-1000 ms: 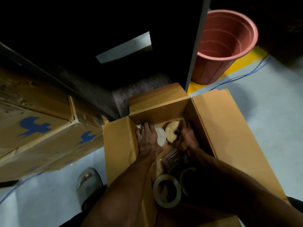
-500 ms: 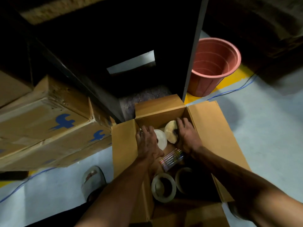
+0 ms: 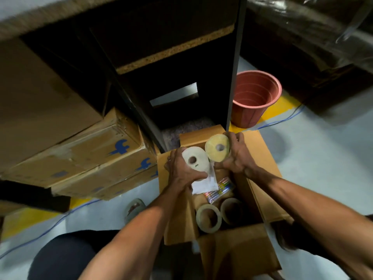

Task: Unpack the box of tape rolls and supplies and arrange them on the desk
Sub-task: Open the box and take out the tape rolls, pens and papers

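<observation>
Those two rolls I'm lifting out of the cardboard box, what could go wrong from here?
The white roll and yellowish roll nearly touch; they could knock together and slip, since each hand, left and right, holds only a rim. A dropped roll might land on the clear packet of coloured pens in the open cardboard box.

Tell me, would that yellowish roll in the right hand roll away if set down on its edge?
Probably: the yellowish roll is a round disc, so on edge it could roll. It looks densely wound around a small core, likely hefty. The right hand wraps its rim.

Dim pale floor (image 3: 323,168) with yellow stripe (image 3: 282,106), dark desk (image 3: 181,57), terracotta pot (image 3: 254,98), stacked cartons (image 3: 80,154).
</observation>
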{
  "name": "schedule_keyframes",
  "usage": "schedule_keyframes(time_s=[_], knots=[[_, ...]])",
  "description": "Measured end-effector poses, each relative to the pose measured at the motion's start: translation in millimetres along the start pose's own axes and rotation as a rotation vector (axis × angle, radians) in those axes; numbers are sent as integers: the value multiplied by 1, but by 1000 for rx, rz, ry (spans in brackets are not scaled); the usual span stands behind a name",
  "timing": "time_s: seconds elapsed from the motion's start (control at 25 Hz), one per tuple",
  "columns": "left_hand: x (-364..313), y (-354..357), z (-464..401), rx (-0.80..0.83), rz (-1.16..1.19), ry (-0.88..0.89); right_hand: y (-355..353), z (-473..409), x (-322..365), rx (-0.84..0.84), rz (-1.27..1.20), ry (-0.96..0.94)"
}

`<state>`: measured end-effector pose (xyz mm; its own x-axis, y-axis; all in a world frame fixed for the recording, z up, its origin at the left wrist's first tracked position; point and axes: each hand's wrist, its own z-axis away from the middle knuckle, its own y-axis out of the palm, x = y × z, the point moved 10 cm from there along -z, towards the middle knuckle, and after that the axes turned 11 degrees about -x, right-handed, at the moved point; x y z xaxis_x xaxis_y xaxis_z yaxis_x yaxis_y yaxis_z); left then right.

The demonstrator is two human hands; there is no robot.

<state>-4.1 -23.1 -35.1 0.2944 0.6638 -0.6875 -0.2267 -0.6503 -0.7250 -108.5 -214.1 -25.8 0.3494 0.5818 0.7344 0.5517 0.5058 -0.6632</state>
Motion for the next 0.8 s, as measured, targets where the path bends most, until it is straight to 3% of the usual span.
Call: schedule_keyframes(time_s=[0.24,0.48,0.8], knots=[[-30,-76,17,-139,282,-14,-62,10,69,-72,-78,-65],[-57,-175,15,-201,364,40,-111,19,146,-91,-202,-43],[-100,-356,12,-455,508,182,-148,17,316,-83,-320,-270]])
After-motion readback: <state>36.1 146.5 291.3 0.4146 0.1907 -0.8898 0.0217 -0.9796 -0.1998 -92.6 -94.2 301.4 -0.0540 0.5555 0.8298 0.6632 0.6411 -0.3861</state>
